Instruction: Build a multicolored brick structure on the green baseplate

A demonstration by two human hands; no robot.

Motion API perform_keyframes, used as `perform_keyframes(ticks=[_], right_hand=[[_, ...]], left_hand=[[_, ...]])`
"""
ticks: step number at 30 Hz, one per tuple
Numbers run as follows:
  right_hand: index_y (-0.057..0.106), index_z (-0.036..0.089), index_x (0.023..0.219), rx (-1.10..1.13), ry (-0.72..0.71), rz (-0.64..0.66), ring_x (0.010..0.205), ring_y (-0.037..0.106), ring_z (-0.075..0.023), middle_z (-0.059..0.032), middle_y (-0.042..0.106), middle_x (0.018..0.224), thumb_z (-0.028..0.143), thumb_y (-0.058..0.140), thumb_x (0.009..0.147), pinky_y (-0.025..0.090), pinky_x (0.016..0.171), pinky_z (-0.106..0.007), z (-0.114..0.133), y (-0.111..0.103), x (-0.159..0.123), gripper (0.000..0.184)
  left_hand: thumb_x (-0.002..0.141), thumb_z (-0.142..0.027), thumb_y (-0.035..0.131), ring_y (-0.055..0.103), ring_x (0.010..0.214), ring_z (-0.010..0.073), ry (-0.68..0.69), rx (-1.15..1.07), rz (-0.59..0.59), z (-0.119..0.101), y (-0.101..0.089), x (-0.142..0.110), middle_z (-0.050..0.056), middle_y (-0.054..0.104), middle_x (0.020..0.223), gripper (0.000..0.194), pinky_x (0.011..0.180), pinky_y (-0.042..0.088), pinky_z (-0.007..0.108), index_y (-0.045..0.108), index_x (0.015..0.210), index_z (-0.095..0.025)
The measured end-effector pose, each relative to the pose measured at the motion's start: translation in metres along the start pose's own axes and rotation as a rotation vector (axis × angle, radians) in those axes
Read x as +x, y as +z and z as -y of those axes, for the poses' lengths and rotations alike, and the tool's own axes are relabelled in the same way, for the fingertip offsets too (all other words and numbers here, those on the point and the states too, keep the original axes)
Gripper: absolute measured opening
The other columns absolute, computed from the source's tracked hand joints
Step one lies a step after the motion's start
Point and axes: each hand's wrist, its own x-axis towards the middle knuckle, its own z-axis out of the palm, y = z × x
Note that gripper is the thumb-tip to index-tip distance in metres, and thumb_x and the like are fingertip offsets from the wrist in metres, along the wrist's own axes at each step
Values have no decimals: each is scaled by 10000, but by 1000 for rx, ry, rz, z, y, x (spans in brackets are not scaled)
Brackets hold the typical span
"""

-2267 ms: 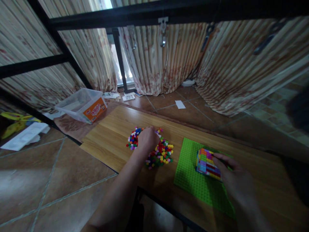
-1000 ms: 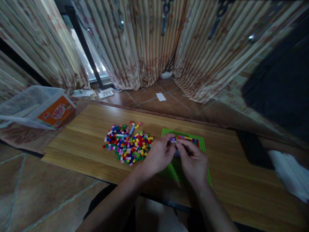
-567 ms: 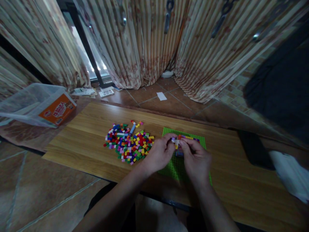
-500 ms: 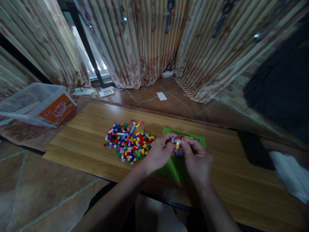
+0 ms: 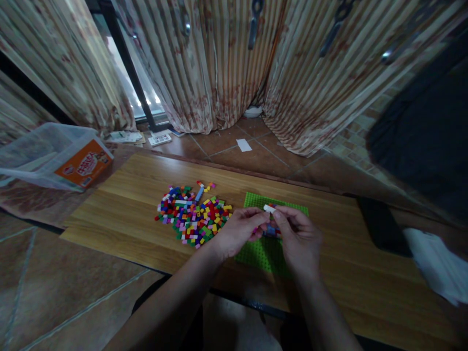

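Observation:
My right hand (image 5: 300,239) pinches a small white toy brick (image 5: 269,208) between thumb and fingers. Close against it, my left hand (image 5: 239,229) has its fingers pressed together; whatever they hold is hidden. Both hands are above a green studded baseplate (image 5: 256,253). Partly covered by my hands, a multicoloured block of joined bricks (image 5: 271,231) lies on the baseplate. Left of my left hand, a heap of small loose bricks (image 5: 197,222) in many colours spreads over the wooden table (image 5: 124,209).
A clear plastic bin (image 5: 47,165) with an orange label stands beyond the table's left end. A dark flat object (image 5: 383,226) and a white bundle (image 5: 437,265) are at the right. Striped curtains (image 5: 226,68) hang behind, with a white paper (image 5: 243,145) on the floor.
My left hand has come from the brick heap to meet my right hand over the baseplate. My right hand has left the joined block; the white brick between the hands has turned.

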Motion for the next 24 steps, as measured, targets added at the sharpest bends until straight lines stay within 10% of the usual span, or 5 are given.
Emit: perform_keyframes(ticks=[8,18,24], right_hand=[[728,289,1017,-293,-358,163,988,671,-188,-29,728,1046,285,605,882,525,875,-359,-3,-11,2,182],[722,210,988,-205,-62,-136,762,703,-207,-55,749,899,466,622,834,564,714,-370,-6,-28,15,316],[698,195,956,-377,-40,-77,756,695,-215,-60,737,850,473,602,842,539,704,-364,-6,-58,28,315]], left_hand=[[683,-278,658,345,454,39,12,-1,23,-7,-1,-2,-38,472,563,178,417,162,203,563,628,-138],[681,-326,646,335,420,38,42,-24,-46,-12,-5,-4,-38,470,540,234,411,151,222,532,579,-149],[668,-354,677,370,447,38,18,6,-123,-14,-9,-2,-39,494,549,240,428,189,204,575,615,-144]])
